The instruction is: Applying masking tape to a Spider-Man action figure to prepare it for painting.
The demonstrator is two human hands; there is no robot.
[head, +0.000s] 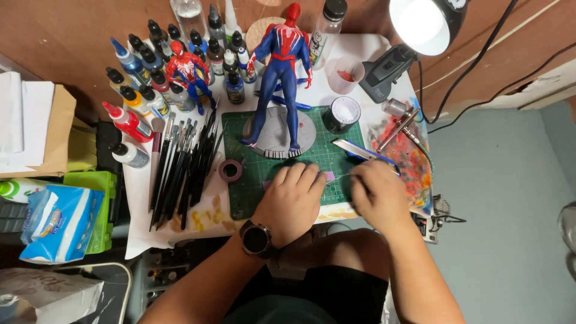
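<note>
Both hands are seen low over the green cutting mat (324,153), side by side at its near edge. The left hand (292,201), a dark watch (257,239) on its wrist, is laid knuckles-up on the mat with the fingers curled down, and a small strip of purple tape (329,176) is pinned under the fingertips, just a corner peeking out to the right. The right hand (378,195) is closed around a thin tool whose fine tip is pointed toward that purple strip; what the tool is cannot be told, as the grip is hidden by the back of the hand. Just beyond the right hand a blue-handled knife (363,151) is lying on the mat. Further back, a red-and-blue costumed figure (281,78) is stood on a round grey base (280,137), its back turned to the camera. A roll of purple tape (230,170) is spotted at the mat's left edge, beside a fan of dark-handled brushes (183,168). Dropper paint bottles (150,78) are crowded at the back left around a smaller figure (189,72), and a bright desk lamp (423,24) is angled in from the upper right.
</note>
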